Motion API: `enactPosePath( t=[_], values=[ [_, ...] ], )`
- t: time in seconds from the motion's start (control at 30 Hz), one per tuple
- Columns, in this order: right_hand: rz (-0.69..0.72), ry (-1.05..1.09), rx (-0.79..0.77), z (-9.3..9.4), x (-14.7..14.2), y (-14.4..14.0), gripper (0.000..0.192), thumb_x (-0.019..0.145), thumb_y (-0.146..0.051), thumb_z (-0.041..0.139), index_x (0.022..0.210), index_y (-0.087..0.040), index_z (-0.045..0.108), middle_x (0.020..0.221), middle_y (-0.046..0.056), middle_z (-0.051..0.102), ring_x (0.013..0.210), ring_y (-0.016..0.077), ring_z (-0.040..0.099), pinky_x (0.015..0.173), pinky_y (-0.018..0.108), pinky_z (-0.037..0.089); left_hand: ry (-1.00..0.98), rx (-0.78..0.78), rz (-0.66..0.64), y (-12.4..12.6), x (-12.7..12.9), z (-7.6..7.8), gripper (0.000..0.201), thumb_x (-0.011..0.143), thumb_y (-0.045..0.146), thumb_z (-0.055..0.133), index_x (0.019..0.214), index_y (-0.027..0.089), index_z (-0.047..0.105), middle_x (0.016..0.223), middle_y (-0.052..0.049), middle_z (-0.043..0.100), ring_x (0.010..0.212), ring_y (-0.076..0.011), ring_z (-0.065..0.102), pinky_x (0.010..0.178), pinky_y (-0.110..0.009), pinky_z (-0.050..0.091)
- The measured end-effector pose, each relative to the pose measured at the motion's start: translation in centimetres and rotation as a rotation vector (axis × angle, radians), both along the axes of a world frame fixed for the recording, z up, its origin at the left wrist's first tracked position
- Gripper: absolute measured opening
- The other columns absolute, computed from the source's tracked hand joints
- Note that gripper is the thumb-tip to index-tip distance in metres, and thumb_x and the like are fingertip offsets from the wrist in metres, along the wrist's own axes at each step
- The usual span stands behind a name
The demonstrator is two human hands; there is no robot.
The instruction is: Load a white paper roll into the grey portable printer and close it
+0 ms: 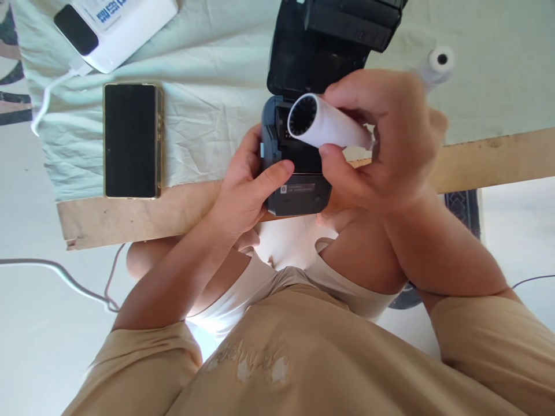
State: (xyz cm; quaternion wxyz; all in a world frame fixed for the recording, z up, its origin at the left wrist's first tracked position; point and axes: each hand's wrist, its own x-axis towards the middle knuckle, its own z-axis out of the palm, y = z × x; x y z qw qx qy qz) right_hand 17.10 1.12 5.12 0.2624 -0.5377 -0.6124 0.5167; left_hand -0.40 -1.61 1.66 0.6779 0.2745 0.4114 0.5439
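Note:
My left hand (249,188) is closed around the left side of a small dark portable printer (299,193), its thumb lying on the front part. The printer's black lid (295,58) is flipped up and back, so its inside shows. In my right hand (390,138) a white paper roll (342,124) is pinched between thumb and fingers, tilted with one hollow end facing left. That end is over the printer's bay and hides part of it. Whether the roll touches the printer I cannot tell.
Another white roll (440,63) is beyond my right hand on the green cloth (489,92). A smartphone (130,141) lies at left, below a white device (125,34) with a cable. The table's wooden edge (177,211) runs along my side, above my knees.

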Motion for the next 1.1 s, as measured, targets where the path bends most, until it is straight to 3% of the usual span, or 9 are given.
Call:
enactPosePath(
  t=[0.13, 0.2, 0.3, 0.47, 0.67, 0.8, 0.93, 1.03, 1.1],
  values=[
    [0.010, -0.327, 0.702, -1.0, 0.2, 1.0, 0.020, 0.091, -0.031, 0.062, 0.111, -0.035, 0.063, 0.123, 0.001, 0.072, 0.117, 0.0247, 0.070, 0.085, 0.036, 0.064, 0.035, 0.025, -0.056, 0.1, -0.5, -0.7, 0.037, 0.078, 0.031, 0.084, 0.109, 0.024, 0.067, 0.101, -0.004, 0.076, 0.107, -0.0296, 0.077, 0.080, -0.034, 0.064],
    [0.035, -0.392, 0.900, -1.7, 0.2, 1.3, 0.016, 0.089, -0.024, 0.063, 0.104, -0.030, 0.062, 0.111, 0.000, 0.077, 0.103, 0.0225, 0.075, 0.081, 0.035, 0.062, 0.046, 0.051, -0.084, 0.2, -0.8, -1.2, 0.041, 0.079, 0.036, 0.084, 0.114, 0.024, 0.065, 0.104, -0.005, 0.076, 0.111, -0.0324, 0.077, 0.082, -0.037, 0.065],
    [0.080, -0.323, 1.093, -2.4, 0.1, 1.7, 0.013, 0.092, -0.015, 0.061, 0.097, -0.027, 0.062, 0.103, -0.003, 0.080, 0.099, 0.0203, 0.078, 0.081, 0.035, 0.061, 0.072, 0.065, -0.095, 0.3, -1.0, -1.7, 0.044, 0.080, 0.037, 0.084, 0.118, 0.024, 0.064, 0.108, -0.005, 0.076, 0.116, -0.0340, 0.075, 0.085, -0.040, 0.066],
    [0.074, -0.259, 1.204, -2.6, 0.1, 1.9, 0.013, 0.100, -0.025, 0.057, 0.090, -0.027, 0.064, 0.091, -0.004, 0.078, 0.086, 0.0171, 0.076, 0.081, 0.037, 0.059, 0.054, 0.100, -0.076, 0.2, -1.0, -1.6, 0.036, 0.082, 0.033, 0.082, 0.114, 0.024, 0.067, 0.107, -0.004, 0.077, 0.115, -0.0308, 0.075, 0.085, -0.036, 0.065],
    [0.041, -0.158, 1.374, -2.4, -0.3, 0.4, 0.014, 0.089, -0.013, 0.065, 0.095, -0.025, 0.064, 0.091, -0.004, 0.079, 0.080, 0.0165, 0.072, 0.073, 0.035, 0.057, -0.015, 0.132, -0.059, 0.4, -1.0, -1.3, 0.033, 0.086, 0.048, 0.078, 0.104, 0.022, 0.068, 0.103, -0.005, 0.077, 0.135, -0.0310, 0.065, 0.103, -0.037, 0.061],
    [0.099, -0.199, 1.420, -2.6, -0.7, -0.7, 0.010, 0.087, -0.016, 0.066, 0.091, -0.025, 0.064, 0.089, -0.005, 0.079, 0.078, 0.0171, 0.069, 0.066, 0.035, 0.054, -0.004, 0.113, -0.035, 0.6, -1.1, -1.3, 0.033, 0.082, 0.047, 0.079, 0.102, 0.024, 0.068, 0.095, -0.003, 0.075, 0.138, -0.0318, 0.062, 0.100, -0.037, 0.060],
    [0.208, -0.195, 1.423, -2.9, -1.2, -1.0, 0.008, 0.089, -0.017, 0.067, 0.089, -0.024, 0.064, 0.090, -0.006, 0.079, 0.081, 0.0159, 0.067, 0.063, 0.038, 0.048, 0.042, 0.045, -0.058, 0.5, -1.5, -1.2, 0.037, 0.077, 0.045, 0.085, 0.104, 0.026, 0.066, 0.089, -0.001, 0.074, 0.123, -0.0309, 0.068, 0.089, -0.036, 0.059],
    [0.196, -0.200, 1.422, -2.9, -1.4, -1.0, 0.009, 0.089, -0.016, 0.069, 0.088, -0.024, 0.064, 0.090, -0.007, 0.078, 0.084, 0.0151, 0.067, 0.065, 0.040, 0.043, 0.057, 0.037, -0.073, 0.3, -1.6, -1.0, 0.035, 0.077, 0.034, 0.087, 0.104, 0.027, 0.067, 0.086, 0.002, 0.072, 0.101, -0.0240, 0.073, 0.075, -0.031, 0.057],
    [0.190, -0.182, 1.397, -2.7, -1.0, -1.1, 0.005, 0.092, -0.026, 0.070, 0.089, -0.025, 0.066, 0.091, -0.006, 0.077, 0.090, 0.0168, 0.068, 0.072, 0.040, 0.046, 0.055, 0.044, -0.072, 0.2, -1.4, -0.8, 0.035, 0.076, 0.029, 0.088, 0.104, 0.027, 0.067, 0.085, 0.003, 0.072, 0.088, -0.0195, 0.073, 0.070, -0.028, 0.056]
  ],
)
